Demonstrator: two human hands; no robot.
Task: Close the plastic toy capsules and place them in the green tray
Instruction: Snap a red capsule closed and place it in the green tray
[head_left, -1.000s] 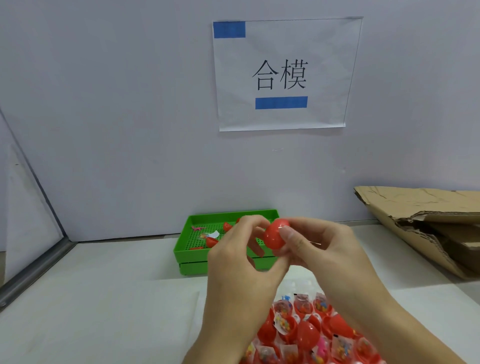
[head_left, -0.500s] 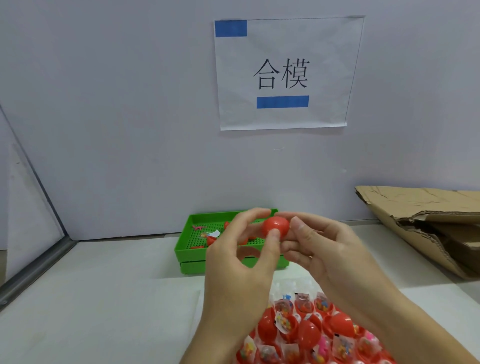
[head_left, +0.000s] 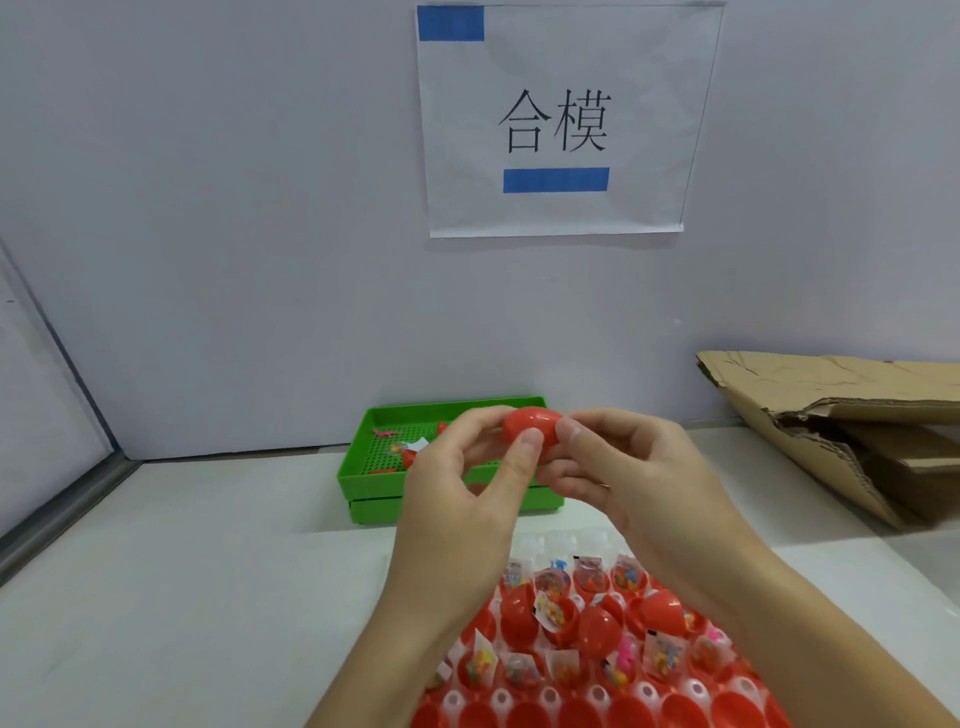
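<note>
A red plastic capsule (head_left: 531, 423) is held in the air between both hands, lying sideways, its two halves together. My left hand (head_left: 467, 499) pinches its left end with thumb and fingers. My right hand (head_left: 623, 467) grips its right end. Directly behind the hands, against the wall, stands the green tray (head_left: 374, 483), which holds a red capsule (head_left: 410, 456) and small toy pieces. Part of the tray is hidden by my hands.
Near the front edge lies a clear blister sheet (head_left: 566, 543) with several red capsule halves (head_left: 597, 629) and small bagged toys. Torn cardboard (head_left: 831, 415) lies at the right. A paper sign (head_left: 558, 119) hangs on the wall. A metal rail (head_left: 62, 509) borders the left.
The capsule has turned from upright to lying sideways between my fingers, and both hands have shifted their grip on its ends. The hands stayed in front of the tray.
</note>
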